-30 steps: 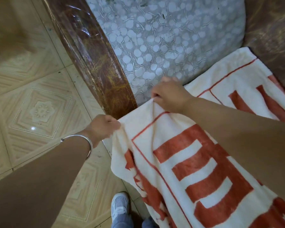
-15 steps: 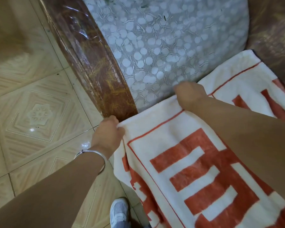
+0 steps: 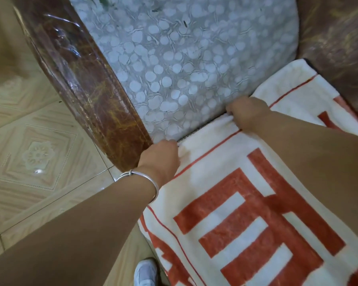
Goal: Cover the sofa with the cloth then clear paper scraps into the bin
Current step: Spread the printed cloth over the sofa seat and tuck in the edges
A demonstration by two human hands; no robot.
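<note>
A white cloth [image 3: 225, 182] with a thick red block pattern lies over the near part of the sofa seat and hangs down its front. My left hand [image 3: 160, 157], a silver bangle on its wrist, grips the cloth's far edge beside the brown sofa arm [image 3: 87, 83]. My right hand [image 3: 247, 113] pinches the same edge further right. Beyond that edge the grey-white dotted seat cushion [image 3: 184, 54] lies bare. No paper scraps or bin are in view.
The sofa's brown backrest [image 3: 335, 44] rises at the right. Beige patterned floor tiles [image 3: 35, 157] spread to the left. My white shoe [image 3: 146, 273] stands on the floor at the bottom, next to the hanging cloth.
Both hands have carried the cloth's edge further over the seat toward the far end. The left hand has risen from below the sofa arm's front onto the cushion beside it.
</note>
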